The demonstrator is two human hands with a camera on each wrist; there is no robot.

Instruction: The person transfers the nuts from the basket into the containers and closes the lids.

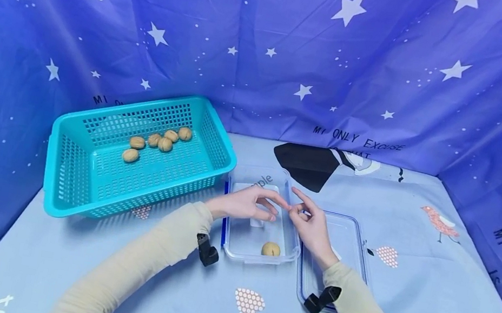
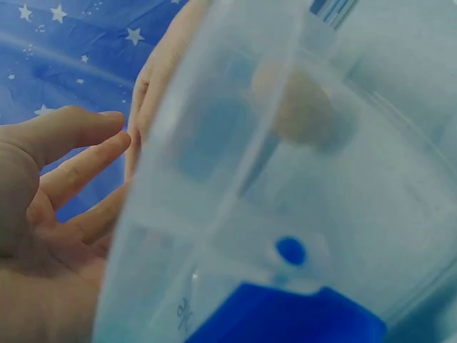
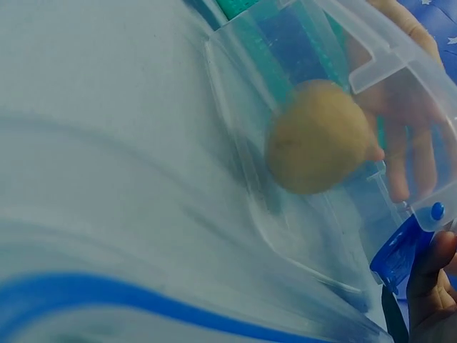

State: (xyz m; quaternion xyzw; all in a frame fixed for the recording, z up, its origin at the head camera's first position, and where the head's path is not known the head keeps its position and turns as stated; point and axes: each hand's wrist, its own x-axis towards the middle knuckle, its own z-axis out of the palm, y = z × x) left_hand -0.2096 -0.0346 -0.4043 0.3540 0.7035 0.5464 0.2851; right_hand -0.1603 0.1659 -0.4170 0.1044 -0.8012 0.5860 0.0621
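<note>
Lying in the clear box [image 1: 237, 242], a walnut [image 1: 271, 249] sits near both hands' fingertips

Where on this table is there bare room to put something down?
Bare cloth lies in front of the teal basket, left of the clear container, and right of the lid. It is crowded where the left hand and right hand meet above the container.

"MI ONLY EXCUSE" printed on the blue star backdrop [image 1: 357, 139], "EXCUSE" again at its lower left edge
</note>
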